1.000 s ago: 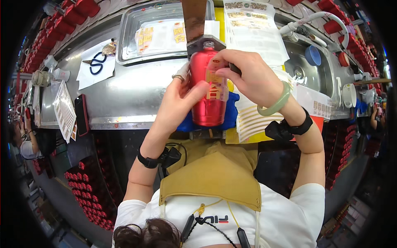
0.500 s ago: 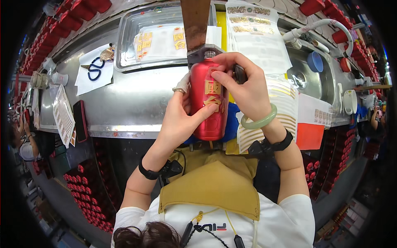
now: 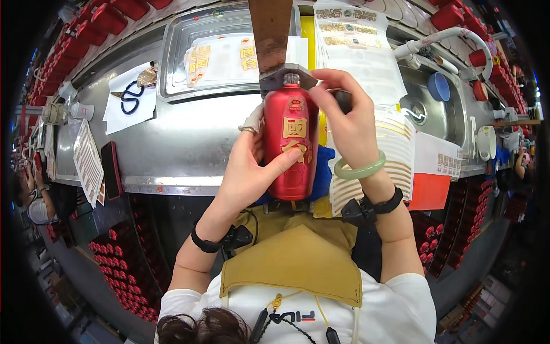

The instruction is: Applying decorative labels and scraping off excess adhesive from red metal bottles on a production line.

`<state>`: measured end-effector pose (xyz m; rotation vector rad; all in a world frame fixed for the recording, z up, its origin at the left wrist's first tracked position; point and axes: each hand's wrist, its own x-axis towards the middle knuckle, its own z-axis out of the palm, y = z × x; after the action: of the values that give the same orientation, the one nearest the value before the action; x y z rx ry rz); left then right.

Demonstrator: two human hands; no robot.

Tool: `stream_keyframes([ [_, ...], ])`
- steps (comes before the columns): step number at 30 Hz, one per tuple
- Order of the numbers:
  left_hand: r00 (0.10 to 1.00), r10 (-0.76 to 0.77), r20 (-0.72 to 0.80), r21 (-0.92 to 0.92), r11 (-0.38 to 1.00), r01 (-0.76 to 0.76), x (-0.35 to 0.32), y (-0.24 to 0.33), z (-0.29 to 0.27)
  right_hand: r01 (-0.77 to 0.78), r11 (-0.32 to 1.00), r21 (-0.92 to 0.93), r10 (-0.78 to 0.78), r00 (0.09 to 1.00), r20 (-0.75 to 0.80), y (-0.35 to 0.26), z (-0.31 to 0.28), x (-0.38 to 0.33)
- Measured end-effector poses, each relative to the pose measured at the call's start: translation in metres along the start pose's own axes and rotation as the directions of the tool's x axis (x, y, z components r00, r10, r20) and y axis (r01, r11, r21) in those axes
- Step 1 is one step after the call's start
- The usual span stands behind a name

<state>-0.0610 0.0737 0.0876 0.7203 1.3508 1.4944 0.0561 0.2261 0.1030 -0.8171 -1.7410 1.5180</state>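
- Bottle sits right in front of you, red, neck pointing away toward the metal bracket, base out by the front edge of the table; whether the neck touches the bracket, I can't tell.
- Your left hand is wrapped round the bottle's left side, thumb laid over the lower gold character. If that thumb slides, the gold could smear or lift, should it be only loosely stuck.
- Slacken that grip and the bottle may roll, since its body is round; the blue cloth beneath might slip along with it.
- Now your right hand: fingers curled, a dark thing tucked in them, fingertips at the bottle's right shoulder. Contact there is hard to call.
- Watch that dark thing! A hard edge, if it has one, could scuff the red finish.
- Bump the bottle forward and its glassy neck could knock the bracket.
- And under your right wrist, the green bangle hangs over striped sheets; drop the arm and it could drag them askew.
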Motion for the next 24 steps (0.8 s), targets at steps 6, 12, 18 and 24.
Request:
stream_keyframes([
  [6,0.997,-0.025,-0.072,-0.184,0.983,0.012,0.016,0.0,-0.003,-0.218,0.967,0.132,0.216,0.976,0.023,0.014,-0.007,-0.029],
  [12,0.996,-0.046,-0.082,-0.181,0.983,0.03,0.017,-0.004,-0.004,-0.29,0.944,0.156,0.279,0.956,0.085,0.019,0.0,-0.041],
  [18,0.997,-0.039,-0.065,-0.162,0.986,0.028,0.017,-0.002,-0.004,-0.305,0.938,0.166,0.293,0.951,0.094,0.018,0.0,-0.041],
  [24,0.996,-0.038,-0.081,-0.163,0.986,0.024,0.017,-0.002,-0.003,-0.292,0.948,0.131,0.28,0.955,0.102,0.013,0.001,-0.042],
])
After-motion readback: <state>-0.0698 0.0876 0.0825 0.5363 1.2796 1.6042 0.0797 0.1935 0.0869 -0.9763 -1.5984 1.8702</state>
